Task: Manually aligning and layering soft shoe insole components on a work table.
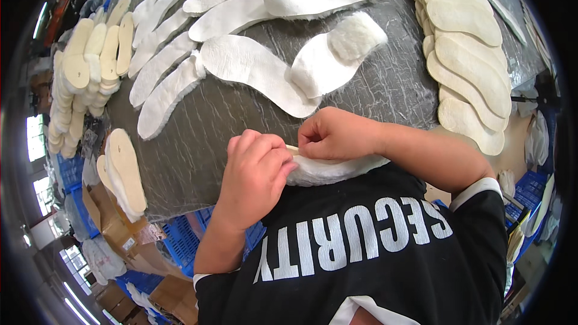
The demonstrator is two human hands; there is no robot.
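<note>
At the table's near edge, close to my black shirt, I hold a white fluffy fleece insole (337, 171). My left hand (256, 168) grips its left end, with fingers and thumb pressed together. My right hand (340, 133) pinches the upper edge with curled fingers. A thin cream strip shows between my hands; the rest of that layer is hidden. Just beyond lie a white fleece insole (253, 66), fabric side up, and a folded one (322, 63) with its pile showing at one end.
More white fleece insoles (232, 15) spread over the dark, plastic-covered table (192, 168). Overlapping cream insoles (460, 36) are stacked at the right. Finished-looking insole piles (77, 54) stand at the left edge, with a smaller pile (125, 168) nearer. Blue crates (179, 241) and a cardboard box (117, 225) sit below.
</note>
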